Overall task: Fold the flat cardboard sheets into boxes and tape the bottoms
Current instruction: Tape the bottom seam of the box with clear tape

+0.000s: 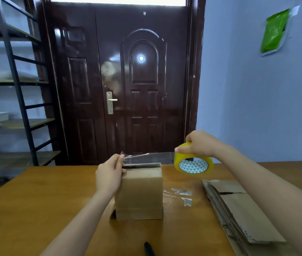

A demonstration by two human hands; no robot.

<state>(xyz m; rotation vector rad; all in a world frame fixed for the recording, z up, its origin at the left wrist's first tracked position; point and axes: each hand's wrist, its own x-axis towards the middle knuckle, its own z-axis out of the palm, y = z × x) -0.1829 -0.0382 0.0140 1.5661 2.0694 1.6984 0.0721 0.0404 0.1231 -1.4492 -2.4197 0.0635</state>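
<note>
your left hand (109, 174) is pinching the free end of the clear tape strip (142, 159) above the upright brown box (140, 193) standing mid-bench (35, 200). your right hand (200, 143) fingers are gripping the yellowish tape roll (193, 162), and flat cardboard sheets (239, 209) are lying stacked at your right.

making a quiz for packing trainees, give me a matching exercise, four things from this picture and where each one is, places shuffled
Things:
1. tape roll
2. loose tape end
3. flat cardboard sheets
4. black pen

Places:
A. stacked on the table, right of the box
B. pinched by the left hand above the box
C. on the table's near edge
D. held by the right hand

Pairs: 1-D, 2-B, 3-A, 4-C
</note>
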